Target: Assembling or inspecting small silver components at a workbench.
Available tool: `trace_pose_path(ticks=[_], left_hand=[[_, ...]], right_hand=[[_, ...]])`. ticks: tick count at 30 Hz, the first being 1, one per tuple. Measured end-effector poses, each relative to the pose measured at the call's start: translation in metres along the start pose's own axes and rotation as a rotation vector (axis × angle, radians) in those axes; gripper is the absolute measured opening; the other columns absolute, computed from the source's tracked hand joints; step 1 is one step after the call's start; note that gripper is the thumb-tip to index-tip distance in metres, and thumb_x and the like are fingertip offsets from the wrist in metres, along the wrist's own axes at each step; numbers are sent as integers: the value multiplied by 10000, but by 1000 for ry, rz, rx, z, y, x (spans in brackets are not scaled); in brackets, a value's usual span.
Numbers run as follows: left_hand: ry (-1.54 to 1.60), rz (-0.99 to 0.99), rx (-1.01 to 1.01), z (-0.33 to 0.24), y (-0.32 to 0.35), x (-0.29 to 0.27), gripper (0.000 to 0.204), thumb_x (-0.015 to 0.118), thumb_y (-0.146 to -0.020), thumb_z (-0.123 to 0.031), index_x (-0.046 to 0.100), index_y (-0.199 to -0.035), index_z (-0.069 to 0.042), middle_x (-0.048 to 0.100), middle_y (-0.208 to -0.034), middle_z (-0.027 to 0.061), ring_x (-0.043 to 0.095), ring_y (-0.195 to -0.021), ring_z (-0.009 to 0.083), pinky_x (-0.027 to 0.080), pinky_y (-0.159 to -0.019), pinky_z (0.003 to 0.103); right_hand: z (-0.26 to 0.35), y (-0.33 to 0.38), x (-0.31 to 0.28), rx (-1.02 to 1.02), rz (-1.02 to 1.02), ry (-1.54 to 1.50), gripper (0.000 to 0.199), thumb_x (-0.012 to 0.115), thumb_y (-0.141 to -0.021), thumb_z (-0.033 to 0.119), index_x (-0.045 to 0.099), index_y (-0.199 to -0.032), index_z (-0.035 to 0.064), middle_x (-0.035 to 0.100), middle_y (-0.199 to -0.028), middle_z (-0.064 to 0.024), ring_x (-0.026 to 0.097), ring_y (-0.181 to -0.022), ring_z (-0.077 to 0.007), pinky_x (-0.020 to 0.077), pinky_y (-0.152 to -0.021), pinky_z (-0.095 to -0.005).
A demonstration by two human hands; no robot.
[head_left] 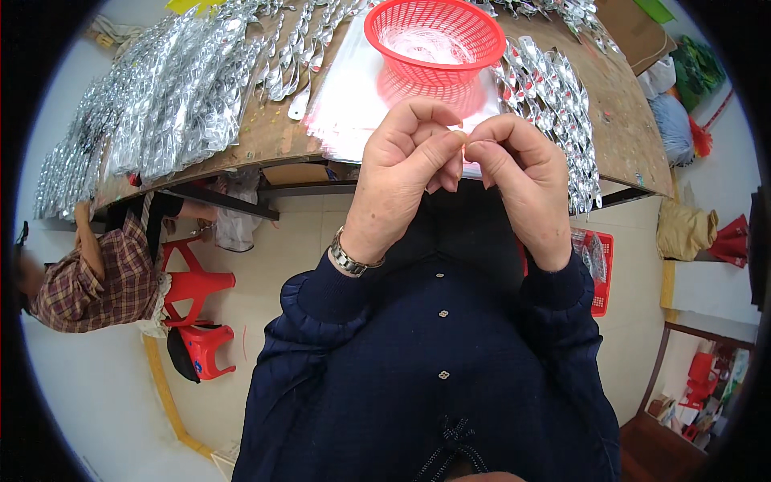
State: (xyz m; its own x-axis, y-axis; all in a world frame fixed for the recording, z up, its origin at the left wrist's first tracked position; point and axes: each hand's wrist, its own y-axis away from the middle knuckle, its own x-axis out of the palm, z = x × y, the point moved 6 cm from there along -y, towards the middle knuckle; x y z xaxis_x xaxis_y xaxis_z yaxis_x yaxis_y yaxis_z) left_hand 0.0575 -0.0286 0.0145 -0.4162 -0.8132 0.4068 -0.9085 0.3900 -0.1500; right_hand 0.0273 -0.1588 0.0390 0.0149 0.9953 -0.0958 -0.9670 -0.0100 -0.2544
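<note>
My left hand [395, 173] and my right hand [528, 173] meet above the near edge of the table, their fingertips pinched close together. Whatever lies between the fingers is too small to make out. Just beyond them, a red plastic basket [438, 74] with a whitish inside rests on a stack of thin clear or white plastic sheets or bags [347, 100]. Right of the stack, shiny metal spoons [554, 104] lie in overlapping rows. More loose spoons [299, 100] are strung out left of the stack.
A large heap of spoons in clear plastic [181, 104] covers the left of the wooden table [622, 120]. A person in a plaid shirt [116, 269] sits at the far left, near red stools [201, 293]. A red crate [601, 305] stands on the floor at my right.
</note>
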Motion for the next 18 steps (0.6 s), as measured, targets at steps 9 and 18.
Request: trace_pose_path(ticks=[9, 18], left_hand=[[-75, -15, -5, -1, 2, -5, 147, 532, -948, -81, 525, -1084, -26, 559, -712, 28, 532, -610, 86, 389, -532, 193], [131, -37, -33, 4, 0, -8, 184, 533, -950, -86, 502, -1117, -15, 532, -695, 33, 509, -606, 102, 388, -526, 196]], right_hand=[[2, -1, -6, -25, -26, -10, 49, 573, -911, 34, 611, -898, 6, 576, -796, 21, 446, -627, -20, 362, -559, -173], [-3, 4, 0, -2, -78, -31, 107, 605, -883, 2, 637, -985, -2, 612, -832, 5, 492, -661, -21, 390, -572, -172]])
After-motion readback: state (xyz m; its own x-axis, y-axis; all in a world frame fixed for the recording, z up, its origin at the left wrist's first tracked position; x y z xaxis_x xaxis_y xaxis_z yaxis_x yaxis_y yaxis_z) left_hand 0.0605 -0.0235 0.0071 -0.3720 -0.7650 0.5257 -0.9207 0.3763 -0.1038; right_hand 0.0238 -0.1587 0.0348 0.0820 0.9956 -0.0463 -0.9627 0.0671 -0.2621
